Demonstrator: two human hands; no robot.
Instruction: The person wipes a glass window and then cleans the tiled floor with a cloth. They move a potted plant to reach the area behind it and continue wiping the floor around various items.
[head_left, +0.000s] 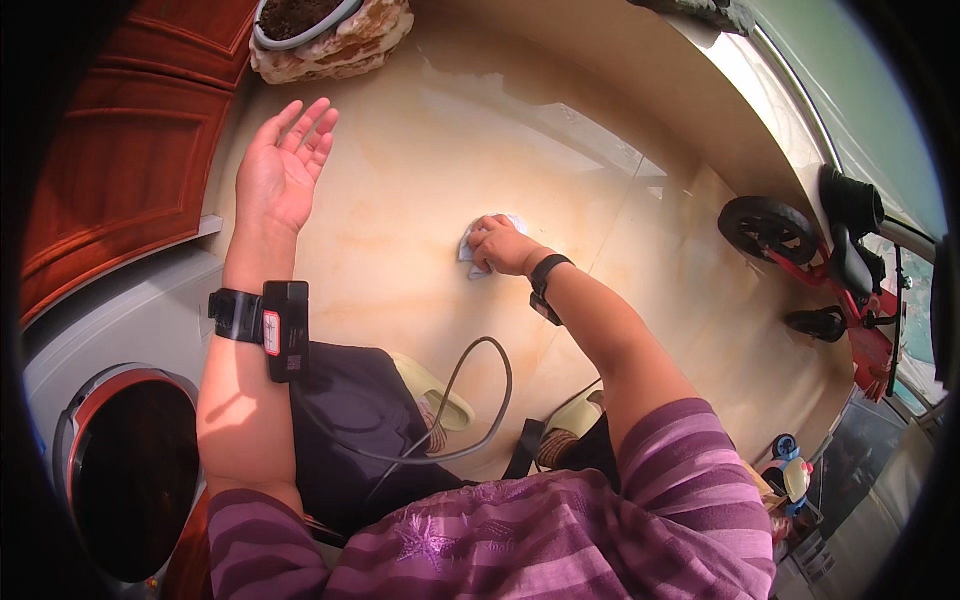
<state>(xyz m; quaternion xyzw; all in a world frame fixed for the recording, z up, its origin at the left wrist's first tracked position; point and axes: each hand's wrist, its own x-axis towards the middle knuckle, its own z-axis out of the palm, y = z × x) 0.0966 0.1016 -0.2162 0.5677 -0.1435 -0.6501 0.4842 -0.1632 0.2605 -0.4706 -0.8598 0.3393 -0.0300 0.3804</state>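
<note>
My right hand (501, 246) presses a crumpled white cloth (470, 250) against the glossy beige tile floor (390, 292), its fingers bunched over the cloth. Part of the cloth is hidden under the palm. Palm up and fingers apart, my left hand (283, 169) is raised at the left and holds nothing. Behind it lie the floor and the edge of a reddish-brown wooden cabinet (142, 165). Straps hold a black device (286, 330) on my left forearm and another on my right wrist.
A front-loading washing machine (131, 465) stands at lower left. At the top, a soil-filled planter (300, 19) rests on a rough stone (337, 49). A red balance bike (840, 277) leans near the window at right. A grey cable (506, 382) loops before my knees, between pale slippers (442, 397).
</note>
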